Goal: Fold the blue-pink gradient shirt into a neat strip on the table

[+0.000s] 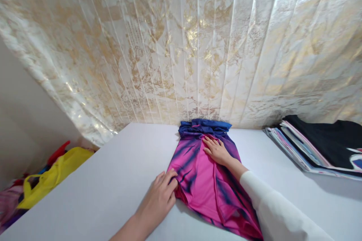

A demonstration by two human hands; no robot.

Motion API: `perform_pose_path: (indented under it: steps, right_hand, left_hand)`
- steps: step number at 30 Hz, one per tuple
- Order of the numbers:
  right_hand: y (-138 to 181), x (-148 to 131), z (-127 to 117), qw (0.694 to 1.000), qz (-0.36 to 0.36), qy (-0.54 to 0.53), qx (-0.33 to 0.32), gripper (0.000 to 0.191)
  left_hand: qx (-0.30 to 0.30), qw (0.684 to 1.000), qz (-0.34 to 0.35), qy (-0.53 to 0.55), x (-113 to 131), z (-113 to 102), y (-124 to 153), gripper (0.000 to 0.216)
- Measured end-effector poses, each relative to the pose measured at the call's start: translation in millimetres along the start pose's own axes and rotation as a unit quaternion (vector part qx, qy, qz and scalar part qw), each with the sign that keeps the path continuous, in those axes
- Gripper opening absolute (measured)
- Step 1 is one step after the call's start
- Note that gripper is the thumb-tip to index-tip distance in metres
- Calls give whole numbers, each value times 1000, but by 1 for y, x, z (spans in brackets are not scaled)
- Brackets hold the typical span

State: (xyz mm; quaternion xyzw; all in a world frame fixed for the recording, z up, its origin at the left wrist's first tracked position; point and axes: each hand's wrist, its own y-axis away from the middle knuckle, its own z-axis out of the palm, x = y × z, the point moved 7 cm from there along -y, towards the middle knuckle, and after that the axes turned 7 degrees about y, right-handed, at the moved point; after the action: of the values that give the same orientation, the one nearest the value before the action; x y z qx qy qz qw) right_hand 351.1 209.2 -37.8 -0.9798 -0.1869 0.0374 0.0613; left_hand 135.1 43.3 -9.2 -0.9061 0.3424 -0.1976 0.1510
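Observation:
A pink garment (202,188) with dark blue streaks lies lengthwise on the white table, its far end bunched into blue folds (205,126). My right hand (216,150) rests flat on its upper middle, fingers spread, and the white sleeve reaches across the right side. At the garment's left edge, my left hand (164,192) has its fingers curled over the cloth, closed on that edge; the fingertips are partly hidden. The near hem is loose and ruffled, with a layer overlapping at the lower right.
A stack of folded clothes (308,147) with a black shirt (330,139) on top sits at the table's right. Beyond the left edge of the white table (118,169) lies a pile with a yellow garment (60,169). A shiny gold-patterned sheet (181,45) covers the wall behind.

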Motion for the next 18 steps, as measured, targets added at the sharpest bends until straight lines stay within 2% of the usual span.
perform_pose_path:
  steps: [4,7,10,13,16,18]
  right_hand:
    - [-36,31,-1,999,-45,4,14,46]
    - [-57,44,-1,998,-57,-4,27,43]
    - [-59,42,-12,998,-50,-13,47,37]
    - [-28,19,-33,997,-39,-17,71,27]
    - [35,-25,-49,995,-48,-36,79,18]
    - [79,-56,-49,990,-71,-103,61,12]
  left_hand:
    - [11,999,5,52,-14,10,-32,28]
    - [3,996,3,91,-17,13,-35,26]
    - [-8,995,6,99,-16,11,-34,23]
    - [-14,994,11,105,-14,8,-33,22]
    - [-16,994,-3,110,-13,7,-33,21]
    - [-12,995,-5,104,-12,6,-31,18]
